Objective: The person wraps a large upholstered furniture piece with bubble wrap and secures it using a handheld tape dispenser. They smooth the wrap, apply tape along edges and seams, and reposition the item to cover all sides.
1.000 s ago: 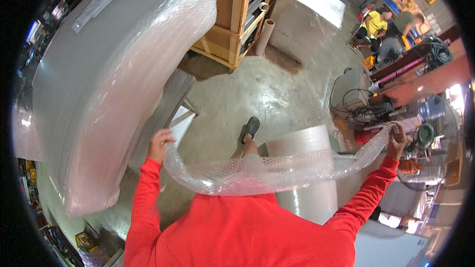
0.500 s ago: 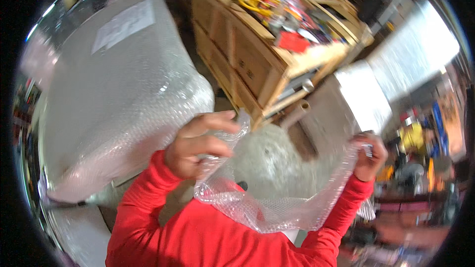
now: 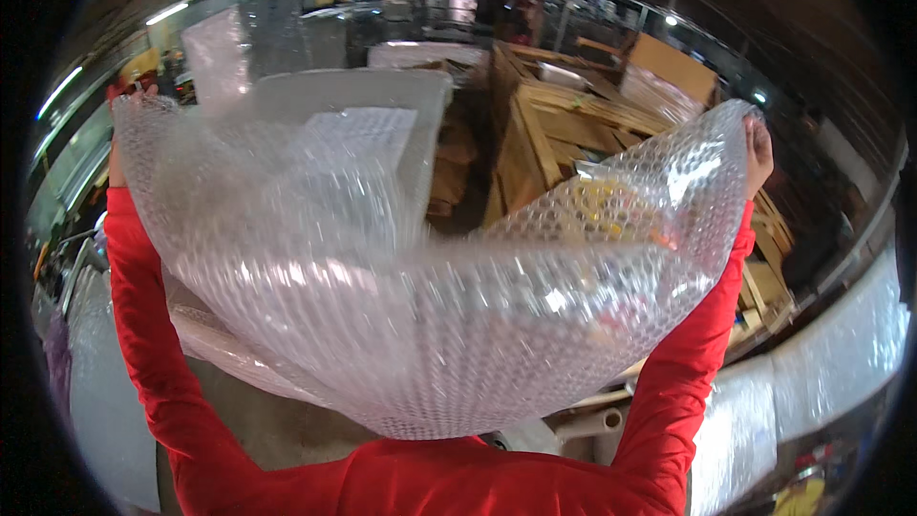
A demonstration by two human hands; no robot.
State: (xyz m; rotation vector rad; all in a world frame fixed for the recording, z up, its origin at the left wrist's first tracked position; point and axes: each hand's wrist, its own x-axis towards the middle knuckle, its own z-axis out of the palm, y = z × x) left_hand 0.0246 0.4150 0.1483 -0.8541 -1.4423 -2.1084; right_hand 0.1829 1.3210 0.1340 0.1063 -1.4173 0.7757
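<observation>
A sheet of clear bubble wrap spans the space between my raised, widely spread arms, its middle sagging in front of my chest. At the upper left corner of the sheet, my left hand is closed on the wrap, partly hidden behind it. My right hand grips the opposite upper corner, fingers pressed together on the edge. Through the film, behind it, shows a large wrapped block with a white paper sheet on top.
Beyond the wrap on the right stands a wooden crate with coloured items on it. A cardboard tube lies low near my right arm. Wrapped packages stand at the right, and a pale wrapped panel at the left.
Both hands have risen and moved far apart, stretching the bubble wrap wide. My left hand has gone from loosely curled fingers to gripping a corner. The view has tilted up.
</observation>
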